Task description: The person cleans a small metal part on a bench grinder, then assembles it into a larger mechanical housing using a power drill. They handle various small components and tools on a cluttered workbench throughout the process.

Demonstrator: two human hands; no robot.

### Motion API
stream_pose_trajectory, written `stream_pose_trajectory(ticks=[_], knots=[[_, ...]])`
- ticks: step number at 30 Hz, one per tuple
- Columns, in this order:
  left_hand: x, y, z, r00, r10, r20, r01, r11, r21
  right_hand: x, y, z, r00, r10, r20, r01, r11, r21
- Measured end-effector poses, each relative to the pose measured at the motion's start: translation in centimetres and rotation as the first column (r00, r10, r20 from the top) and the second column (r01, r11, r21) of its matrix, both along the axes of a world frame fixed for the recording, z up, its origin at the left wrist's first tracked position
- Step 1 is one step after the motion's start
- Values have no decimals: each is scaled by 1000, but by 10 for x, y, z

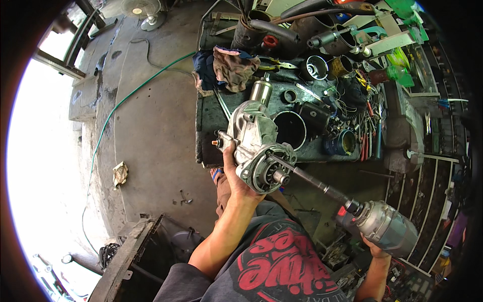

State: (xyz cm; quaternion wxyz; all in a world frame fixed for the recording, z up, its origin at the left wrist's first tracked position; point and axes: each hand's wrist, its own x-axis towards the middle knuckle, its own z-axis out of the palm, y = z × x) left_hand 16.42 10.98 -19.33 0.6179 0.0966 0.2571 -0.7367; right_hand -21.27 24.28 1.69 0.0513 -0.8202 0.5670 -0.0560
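Note:
My left hand (237, 176) is wrapped around the underside of a silver starter motor (246, 123), holding it up at the near edge of the workbench. Its round flange with a pinion gear (282, 176) points toward me and to the right. In my right hand (376, 247) is a power impact driver (387, 226), gripped from below, its handle largely hidden. A long dark extension bar (319, 183) runs from the driver to the flange, its tip meeting the flange beside the pinion. The fit of that tip is too small to make out.
On the dark workbench (211, 110) lie rags (234, 68), pliers (276, 64), a black ring-shaped housing (290, 130), a silver cup (315, 67) and many loose tools. A green hose (132, 93) crosses the floor at left. A fan (146, 11) stands far left; a metal box (131, 256) sits near left.

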Motion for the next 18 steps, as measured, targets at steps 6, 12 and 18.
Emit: stream_pose_trajectory(ticks=[6, 12, 18], knots=[[-3, 0, 1, 1000, 10, 5, -10, 1000, -19, 87, -83, 68, 983, -153, 103, 132, 974, 185], [-5, -3, -3, 1000, 6, -22, -5, 1000, 31, 151, -126, 104, 989, 144, 6, -145, 987, 69], [-8, -9, -7, 995, 43, -90, -35, 996, 86, 164, -140, 127, 993, 40, -115, -5, 956, 292]])
